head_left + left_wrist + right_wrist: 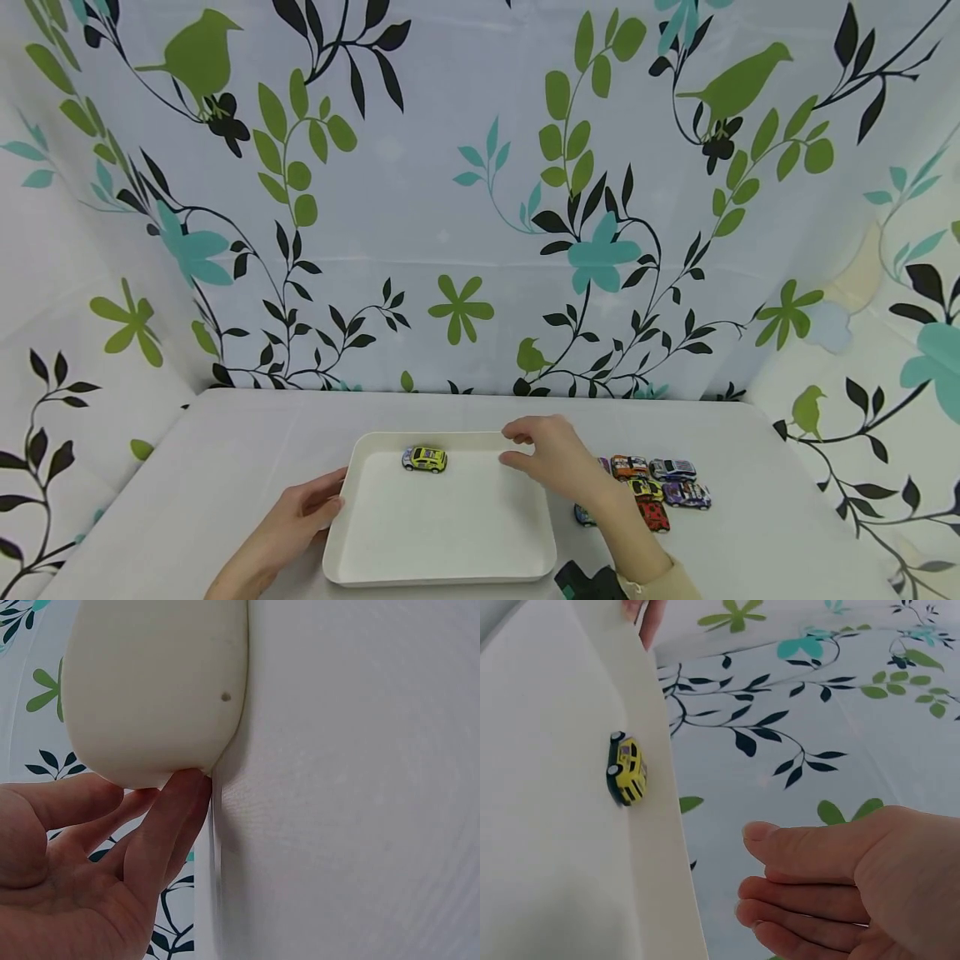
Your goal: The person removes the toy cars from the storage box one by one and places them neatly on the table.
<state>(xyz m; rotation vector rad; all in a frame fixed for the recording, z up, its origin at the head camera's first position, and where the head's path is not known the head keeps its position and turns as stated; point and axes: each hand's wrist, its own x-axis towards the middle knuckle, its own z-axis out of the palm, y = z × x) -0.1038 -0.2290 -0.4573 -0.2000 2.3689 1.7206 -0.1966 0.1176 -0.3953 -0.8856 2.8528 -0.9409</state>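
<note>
A white rectangular tray lies on the table, with one yellow toy car near its far edge, left of centre. My left hand holds the tray's left side. In the left wrist view, the thumb and fingers of that hand meet the tray's outer wall. Above the tray's far right corner is my right hand, its thumb and fingers apart and nothing between them. The yellow car also shows in the right wrist view, beside the tray's wall.
Several toy cars sit in a cluster right of the tray, partly hidden by my right forearm. A black object lies at the near edge, by the right sleeve. A leaf-and-bird patterned curtain stands behind the white table.
</note>
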